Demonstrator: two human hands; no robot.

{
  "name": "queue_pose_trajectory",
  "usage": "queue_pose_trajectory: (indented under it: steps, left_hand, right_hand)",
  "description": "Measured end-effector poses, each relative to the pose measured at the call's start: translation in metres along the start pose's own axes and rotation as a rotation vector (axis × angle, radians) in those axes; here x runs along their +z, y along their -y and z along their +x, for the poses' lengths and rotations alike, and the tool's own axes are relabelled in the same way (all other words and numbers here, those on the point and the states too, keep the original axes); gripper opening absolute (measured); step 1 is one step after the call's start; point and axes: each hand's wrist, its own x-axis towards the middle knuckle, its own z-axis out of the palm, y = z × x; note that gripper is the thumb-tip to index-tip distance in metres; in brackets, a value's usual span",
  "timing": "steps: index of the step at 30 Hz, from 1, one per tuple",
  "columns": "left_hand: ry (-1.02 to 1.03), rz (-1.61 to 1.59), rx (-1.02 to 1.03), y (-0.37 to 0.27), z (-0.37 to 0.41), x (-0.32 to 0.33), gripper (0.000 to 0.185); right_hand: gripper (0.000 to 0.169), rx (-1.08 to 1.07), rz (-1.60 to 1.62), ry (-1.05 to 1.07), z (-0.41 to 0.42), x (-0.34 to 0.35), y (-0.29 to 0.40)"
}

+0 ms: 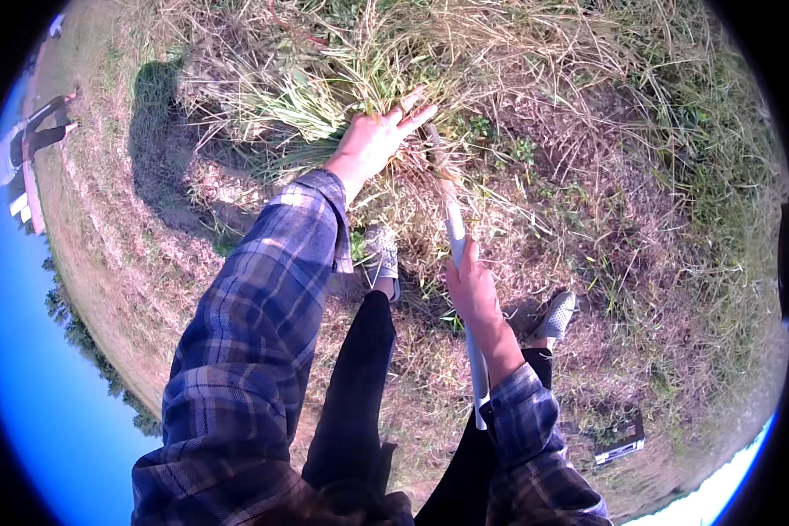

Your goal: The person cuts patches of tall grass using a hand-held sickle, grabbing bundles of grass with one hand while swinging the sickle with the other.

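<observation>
My left hand (pixel 375 141) reaches onto a tuft of green and dry grass (pixel 309 112), palm down, fingers stretched out and apart. Its palm side is hidden, and blades lie around and under it. In my right hand (pixel 475 289) is the pale, pole-like handle (pixel 455 227) of a hand tool. The handle runs back under my right forearm. Its far end is a darker, curved part (pixel 436 148) in the grass just right of my left hand; grass hides much of it, so the kind of tool is not plain.
My perforated shoes, left (pixel 382 253) and right (pixel 561 315), stand on dry, grass-strewn ground. Behind my right foot sits an open crate (pixel 621 447) with greenery in or behind it. Far off at the left is another person (pixel 39 131). Trees (pixel 92 348) edge the field.
</observation>
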Motion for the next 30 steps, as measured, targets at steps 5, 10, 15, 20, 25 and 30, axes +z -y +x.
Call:
queue_pose_trajectory:
  steps: [5,10,15,20,25,30]
  left_hand:
    - [0.273,-0.225,-0.279,-0.001,-0.039,0.06,0.059]
    - [0.14,-0.311,-0.45,-0.028,-0.085,0.124,0.012]
    - [0.056,-0.327,-0.36,-0.024,-0.079,0.097,0.02]
    - [0.176,-0.238,-0.309,-0.01,-0.109,0.063,0.043]
    - [0.123,-0.127,-0.214,-0.045,-0.186,0.102,0.048]
    - [0.29,-0.524,-0.345,-0.099,-0.263,0.111,0.022]
  right_hand:
    - [0.047,-0.085,-0.153,0.161,-0.009,-0.016,-0.002]
    - [0.052,-0.009,-0.305,0.087,0.005,-0.022,0.0]
    - [0.042,-0.009,-0.413,0.028,0.07,-0.026,-0.011]
    - [0.028,0.18,-0.643,0.088,0.026,-0.032,-0.068]
    - [0.042,0.382,-0.474,0.137,-0.156,-0.121,-0.152]
    - [0.04,0.098,-0.363,-0.166,-0.144,-0.158,-0.093]
